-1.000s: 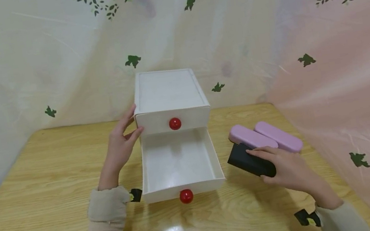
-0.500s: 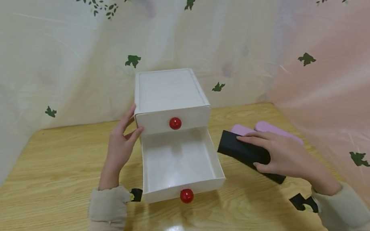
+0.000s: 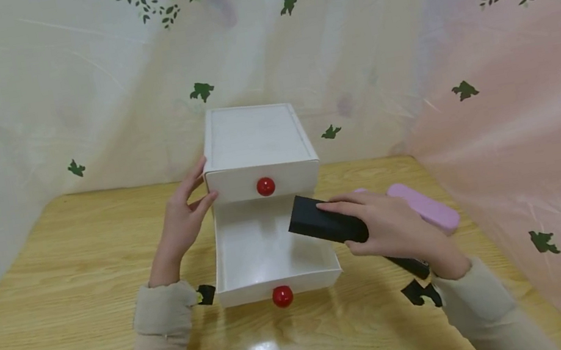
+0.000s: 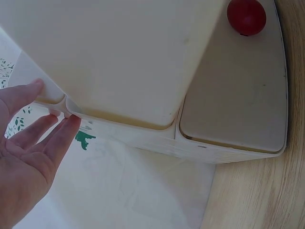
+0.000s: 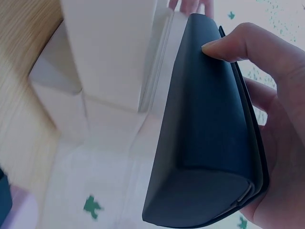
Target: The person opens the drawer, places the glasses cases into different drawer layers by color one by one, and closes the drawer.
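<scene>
A white drawer unit (image 3: 257,135) with red knobs stands at the table's middle, one drawer (image 3: 245,295) pulled out toward me. Another drawer with a red knob (image 4: 246,17) lies closed below it in the left wrist view. My left hand (image 3: 179,223) pinches the unit's left front corner, thumb on the front and fingers along the side. In my right hand (image 3: 388,222) is a black glasses case (image 3: 318,220), gripped between thumb and fingers. Its front end hangs over the right side of the pulled-out drawer, whose inside shows bare white.
On the wooden table (image 3: 62,335), right of the unit, lies a pink case (image 3: 425,209). A second pink one (image 3: 360,190) is mostly behind my right hand. Another black case (image 3: 413,267) lies partly hidden under that hand. A leaf-printed curtain (image 3: 134,100) hangs behind.
My right hand has lifted one black case and carried it left to the drawer, leaving another black one on the table. The left hand has kept its place on the unit.
</scene>
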A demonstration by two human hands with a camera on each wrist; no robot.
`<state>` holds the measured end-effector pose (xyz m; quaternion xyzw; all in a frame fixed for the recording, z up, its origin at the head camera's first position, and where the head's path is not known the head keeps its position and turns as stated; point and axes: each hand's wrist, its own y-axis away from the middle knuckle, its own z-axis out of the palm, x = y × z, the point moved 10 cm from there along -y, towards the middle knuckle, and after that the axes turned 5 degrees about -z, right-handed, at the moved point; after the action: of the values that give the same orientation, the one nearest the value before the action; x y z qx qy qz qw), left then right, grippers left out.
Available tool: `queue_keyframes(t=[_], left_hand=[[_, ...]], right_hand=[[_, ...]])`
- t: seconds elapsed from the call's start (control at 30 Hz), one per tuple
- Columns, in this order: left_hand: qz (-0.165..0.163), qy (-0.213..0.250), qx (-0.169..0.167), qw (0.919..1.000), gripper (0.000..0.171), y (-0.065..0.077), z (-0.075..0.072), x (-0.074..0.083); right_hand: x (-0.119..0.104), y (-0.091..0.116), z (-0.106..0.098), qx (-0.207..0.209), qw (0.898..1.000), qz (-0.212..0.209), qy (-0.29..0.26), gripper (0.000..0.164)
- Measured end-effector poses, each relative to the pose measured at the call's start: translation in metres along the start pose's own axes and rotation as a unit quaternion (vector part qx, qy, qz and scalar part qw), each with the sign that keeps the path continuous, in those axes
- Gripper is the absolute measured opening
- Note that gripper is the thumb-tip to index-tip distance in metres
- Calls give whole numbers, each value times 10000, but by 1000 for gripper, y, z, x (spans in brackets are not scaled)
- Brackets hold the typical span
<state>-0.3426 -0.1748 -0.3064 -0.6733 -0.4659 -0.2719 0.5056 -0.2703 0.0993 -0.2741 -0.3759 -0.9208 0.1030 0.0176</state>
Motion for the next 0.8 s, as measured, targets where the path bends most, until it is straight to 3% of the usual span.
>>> queue_keyframes(t=[0.4, 0.8], left_hand=[[-4, -46, -33, 10000, 63, 0, 0, 1], [70, -41, 26, 10000, 63, 1, -1, 2]], right_hand=[[-40, -46, 15, -211, 9973, -698, -122, 65], [-50, -68, 36, -652, 9949, -751, -191, 62]])
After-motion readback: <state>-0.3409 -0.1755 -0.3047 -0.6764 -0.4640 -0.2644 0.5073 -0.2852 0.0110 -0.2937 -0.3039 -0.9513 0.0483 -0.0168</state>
